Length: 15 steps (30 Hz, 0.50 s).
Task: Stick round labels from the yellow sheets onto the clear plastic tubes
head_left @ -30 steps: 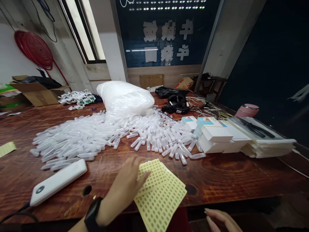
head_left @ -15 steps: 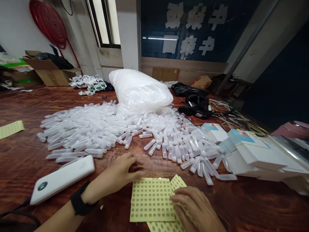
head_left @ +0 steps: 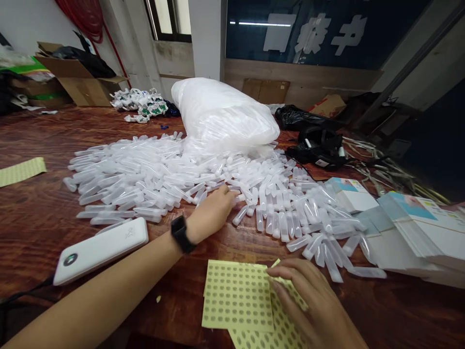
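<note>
My left hand (head_left: 212, 213), with a black watch (head_left: 182, 234) on its wrist, reaches to the near edge of a pile of clear plastic tubes (head_left: 145, 174). Its fingertips are among the tubes and partly hidden, so any grip is unclear. Fingers stretched and slightly apart, my right hand (head_left: 312, 295) rests at the right edge of a yellow sheet of small round stickers (head_left: 236, 295). Another sticker sheet (head_left: 254, 339) lies partly beneath the first one and under my right hand.
Behind the tubes stands a large white plastic bag (head_left: 225, 116). At left lie a white power bank (head_left: 101, 249) with a cable and another yellow sheet (head_left: 22, 170). Stacks of printed boxes (head_left: 417, 223) occupy the right side. A black strap bundle (head_left: 316, 145) is farther back.
My left hand has moved forward, away from beside the sticker sheet to the tubes. My right hand stays at the sheets. The view has tilted down.
</note>
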Each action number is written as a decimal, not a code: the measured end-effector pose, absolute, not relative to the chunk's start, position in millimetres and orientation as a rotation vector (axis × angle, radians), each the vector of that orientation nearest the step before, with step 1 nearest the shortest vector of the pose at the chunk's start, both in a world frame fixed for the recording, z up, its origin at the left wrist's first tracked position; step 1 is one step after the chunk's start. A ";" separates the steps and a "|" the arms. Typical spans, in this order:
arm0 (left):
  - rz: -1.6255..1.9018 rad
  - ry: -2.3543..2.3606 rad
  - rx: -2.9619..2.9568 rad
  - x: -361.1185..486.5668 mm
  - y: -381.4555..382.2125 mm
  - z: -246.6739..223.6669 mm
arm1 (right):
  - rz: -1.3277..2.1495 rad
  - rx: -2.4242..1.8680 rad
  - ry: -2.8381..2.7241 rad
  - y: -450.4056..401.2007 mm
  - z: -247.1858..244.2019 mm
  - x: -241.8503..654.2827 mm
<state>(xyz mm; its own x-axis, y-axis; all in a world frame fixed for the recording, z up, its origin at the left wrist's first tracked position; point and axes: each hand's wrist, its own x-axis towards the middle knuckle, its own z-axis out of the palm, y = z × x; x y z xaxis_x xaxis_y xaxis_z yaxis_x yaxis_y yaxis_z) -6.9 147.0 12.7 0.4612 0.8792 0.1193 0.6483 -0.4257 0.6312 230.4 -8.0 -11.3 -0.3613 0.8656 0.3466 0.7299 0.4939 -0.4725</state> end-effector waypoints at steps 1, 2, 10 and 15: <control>0.643 1.249 2.170 -11.7 133.1 18.3 | 0.394 -1.327 -2.191 -3.4 -9.4 228.5; 0.679 1.227 2.125 -16.1 116.6 22.5 | 0.466 -1.336 -2.197 1.9 -7.2 226.0; 0.569 1.046 1.372 -22.7 -1.2 -12.2 | 0.839 -1.357 -2.279 47.1 6.0 203.7; 0.588 1.056 1.363 -20.8 -2.4 -25.0 | 0.963 -1.396 -2.314 57.2 7.8 196.8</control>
